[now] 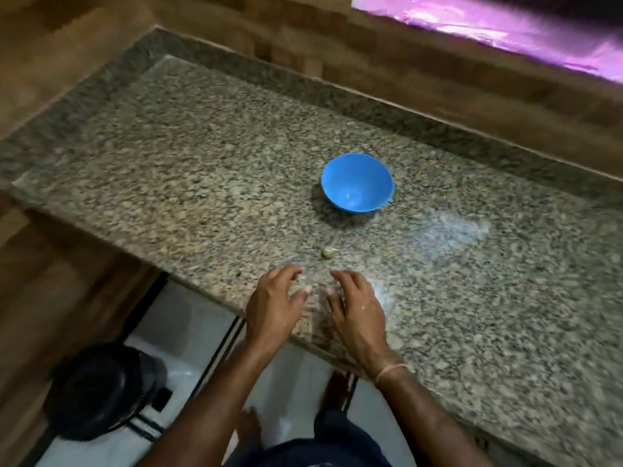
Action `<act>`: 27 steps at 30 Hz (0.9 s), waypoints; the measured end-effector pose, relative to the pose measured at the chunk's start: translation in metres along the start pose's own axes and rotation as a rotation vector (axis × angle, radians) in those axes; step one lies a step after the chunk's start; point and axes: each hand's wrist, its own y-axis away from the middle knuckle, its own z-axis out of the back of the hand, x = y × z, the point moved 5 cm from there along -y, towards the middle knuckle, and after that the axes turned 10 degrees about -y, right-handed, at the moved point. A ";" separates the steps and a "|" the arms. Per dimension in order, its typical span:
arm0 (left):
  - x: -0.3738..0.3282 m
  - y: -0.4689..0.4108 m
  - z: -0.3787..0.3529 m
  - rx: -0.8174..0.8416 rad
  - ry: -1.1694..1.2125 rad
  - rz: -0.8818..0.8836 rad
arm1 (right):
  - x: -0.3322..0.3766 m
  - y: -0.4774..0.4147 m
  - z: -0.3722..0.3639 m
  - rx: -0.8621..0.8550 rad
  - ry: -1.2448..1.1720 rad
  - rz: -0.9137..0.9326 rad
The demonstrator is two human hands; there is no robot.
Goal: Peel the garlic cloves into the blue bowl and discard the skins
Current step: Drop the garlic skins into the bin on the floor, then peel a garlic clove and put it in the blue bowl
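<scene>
A blue bowl (357, 183) stands on the speckled granite counter (188, 170), right of the middle. Inside the bowl I see only a tiny pale speck. One small pale garlic clove (329, 252) lies on the counter between the bowl and my hands. My left hand (274, 306) and my right hand (355, 310) hover side by side over the counter's near edge, palms down, fingers loosely spread and slightly bent. Neither hand holds anything, and the clove lies a little beyond my right fingertips.
A black round bin (101, 392) stands on the white tiled floor at lower left, below the counter. Wood-patterned walls bound the counter at the back and left. A purple-lit surface (505, 28) runs along the top right.
</scene>
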 end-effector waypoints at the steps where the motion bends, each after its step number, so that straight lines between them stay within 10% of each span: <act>1: -0.010 -0.009 -0.008 0.018 -0.009 -0.037 | -0.012 -0.005 0.009 -0.011 0.005 -0.028; 8: -0.046 -0.049 -0.058 0.105 -0.181 -0.275 | -0.058 -0.043 0.041 -0.040 0.043 -0.126; 27: -0.129 -0.199 -0.005 -0.118 -0.205 -0.250 | -0.070 -0.073 0.043 -0.097 0.031 -0.269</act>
